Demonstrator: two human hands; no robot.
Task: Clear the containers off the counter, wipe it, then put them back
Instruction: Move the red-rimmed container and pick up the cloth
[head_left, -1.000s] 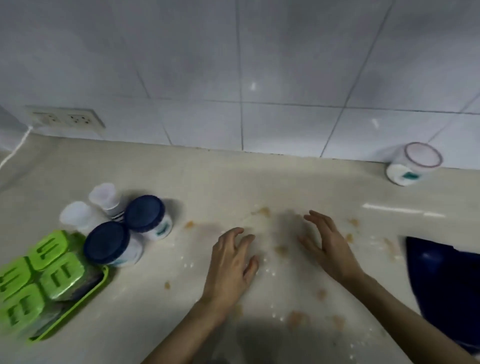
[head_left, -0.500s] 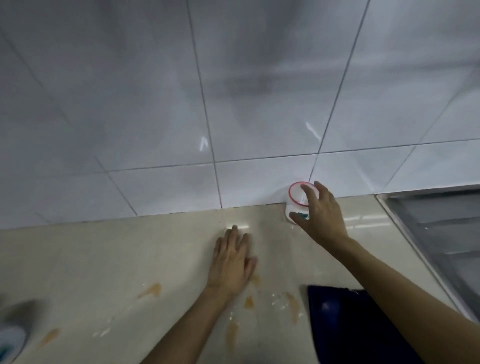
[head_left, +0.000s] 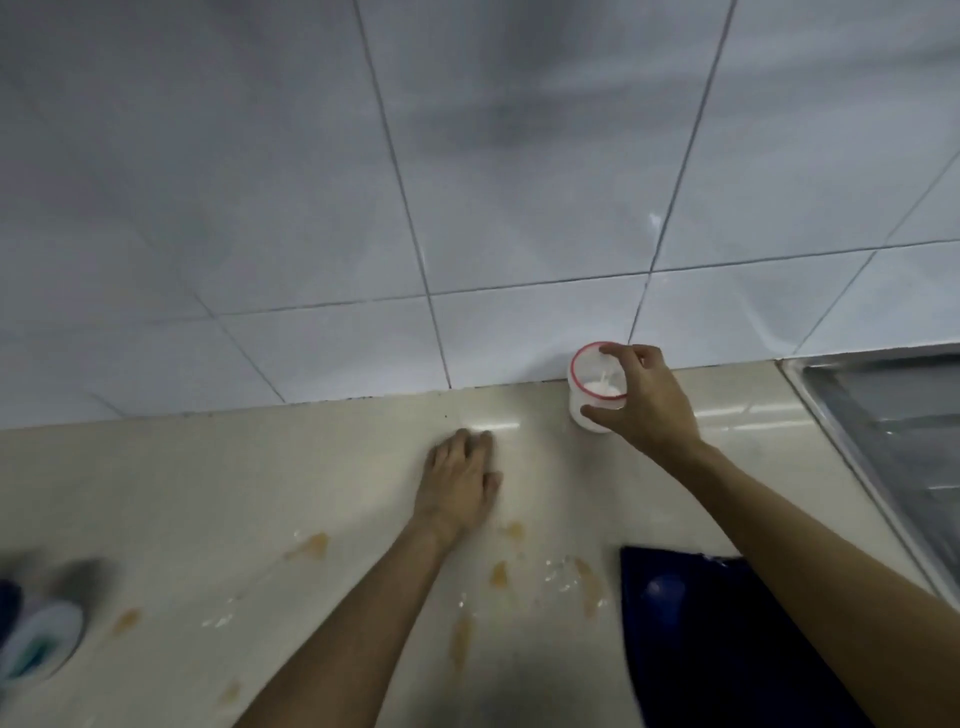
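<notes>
Overhead, the tiled wall (head_left: 467, 182) backs the beige counter (head_left: 208, 493), which carries brown smears (head_left: 498, 574). Steel sink (head_left: 893, 441) at right; dark blue cloth (head_left: 701, 649) near front. Left hand (head_left: 460, 488) lies flat, fingers together. Right hand (head_left: 649, 402) pinches the red-rimmed container (head_left: 589, 382) against the wall. Blurred white container (head_left: 36, 644) far left.

Your right hand (head_left: 647, 402) wraps the red-rimmed container (head_left: 592, 384) right of centre, where the counter (head_left: 260, 493) meets the tiled wall (head_left: 467, 182). Your left hand (head_left: 460, 486) lies flat at centre. Orange stains (head_left: 498, 574) spot the counter below it, beside a dark blue cloth (head_left: 701, 649) at lower right.
</notes>
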